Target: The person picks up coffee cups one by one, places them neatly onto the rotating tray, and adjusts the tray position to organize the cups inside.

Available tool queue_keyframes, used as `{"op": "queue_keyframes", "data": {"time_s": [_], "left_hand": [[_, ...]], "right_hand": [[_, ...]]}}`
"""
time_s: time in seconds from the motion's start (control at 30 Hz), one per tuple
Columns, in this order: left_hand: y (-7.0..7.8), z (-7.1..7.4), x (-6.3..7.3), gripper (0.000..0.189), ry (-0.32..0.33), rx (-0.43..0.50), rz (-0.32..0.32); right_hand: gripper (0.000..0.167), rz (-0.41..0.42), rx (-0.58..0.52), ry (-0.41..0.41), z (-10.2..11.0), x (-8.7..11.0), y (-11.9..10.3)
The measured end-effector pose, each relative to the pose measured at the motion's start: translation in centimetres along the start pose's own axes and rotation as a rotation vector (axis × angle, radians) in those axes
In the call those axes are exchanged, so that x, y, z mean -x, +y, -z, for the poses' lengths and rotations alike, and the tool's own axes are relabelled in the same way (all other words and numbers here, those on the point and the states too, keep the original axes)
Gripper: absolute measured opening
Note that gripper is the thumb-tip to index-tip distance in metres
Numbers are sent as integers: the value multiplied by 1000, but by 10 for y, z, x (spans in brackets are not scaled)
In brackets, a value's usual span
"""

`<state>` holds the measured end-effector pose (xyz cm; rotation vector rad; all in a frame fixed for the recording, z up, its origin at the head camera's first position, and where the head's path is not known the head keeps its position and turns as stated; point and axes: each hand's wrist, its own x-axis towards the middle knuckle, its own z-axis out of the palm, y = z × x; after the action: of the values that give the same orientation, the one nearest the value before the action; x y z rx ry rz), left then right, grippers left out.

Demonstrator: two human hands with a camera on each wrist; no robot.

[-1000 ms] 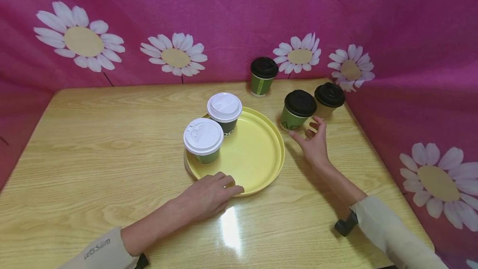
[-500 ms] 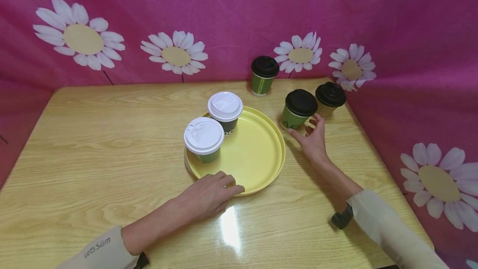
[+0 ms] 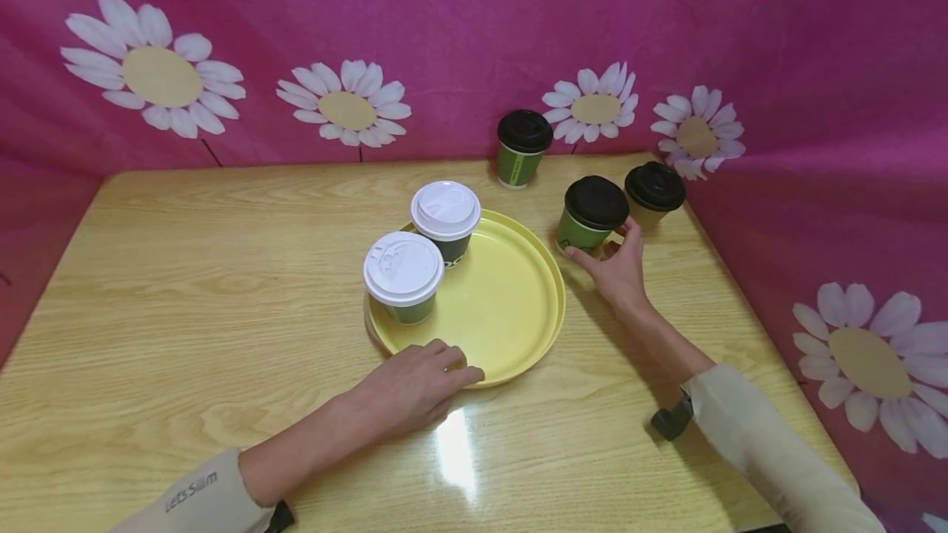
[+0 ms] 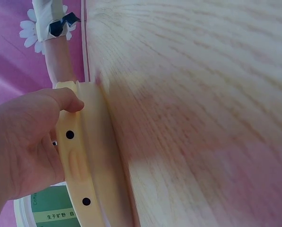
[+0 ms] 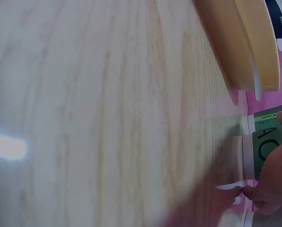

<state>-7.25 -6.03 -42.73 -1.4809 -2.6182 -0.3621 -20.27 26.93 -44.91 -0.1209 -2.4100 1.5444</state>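
Overhead, a person's right hand (image 3: 620, 271) grips a black-lidded green cup (image 3: 585, 230) just beside a yellow tray (image 3: 499, 311) bearing two white-lidded cups (image 3: 404, 271). Left wrist: the left hand (image 4: 29, 139) pinches the tray's rim. Right wrist: the right hand clasps the cup's lettered side.

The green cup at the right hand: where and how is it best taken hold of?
The green cup is probably best gripped around its side wall, below the wider black lid, thumb and fingers on opposite sides. Come from the near side, where the right hand is: the cup stands upright and narrows toward its base, and a tan cup stands close at its right.
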Motion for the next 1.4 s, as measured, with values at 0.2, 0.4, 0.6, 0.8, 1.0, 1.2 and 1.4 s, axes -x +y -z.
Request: {"op": "queue_keyframes", "data": {"time_s": [0.2, 0.4, 0.6, 0.8, 1.0, 1.2, 1.4], "left_hand": [[0, 0, 0, 31, 7, -3, -3], [0, 0, 0, 31, 8, 6, 1], [0, 0, 0, 32, 2, 0, 2], [0, 0, 0, 31, -1, -3, 7], [0, -1, 0, 30, 2, 2, 3], [0, -1, 1, 31, 4, 4, 3], [0, -1, 1, 32, 5, 5, -1]], "right_hand": [[94, 6, 11, 9, -1, -4, 2], [97, 0, -43, 20, -5, -8, 0], [95, 12, -62, 21, -4, -2, -26], [100, 20, -19, 44, -8, -16, 1], [100, 17, 12, 53, -9, -20, 4], [103, 3, 16, 51, -11, -21, 2], [101, 32, -31, 70, -14, -22, 1]]}}
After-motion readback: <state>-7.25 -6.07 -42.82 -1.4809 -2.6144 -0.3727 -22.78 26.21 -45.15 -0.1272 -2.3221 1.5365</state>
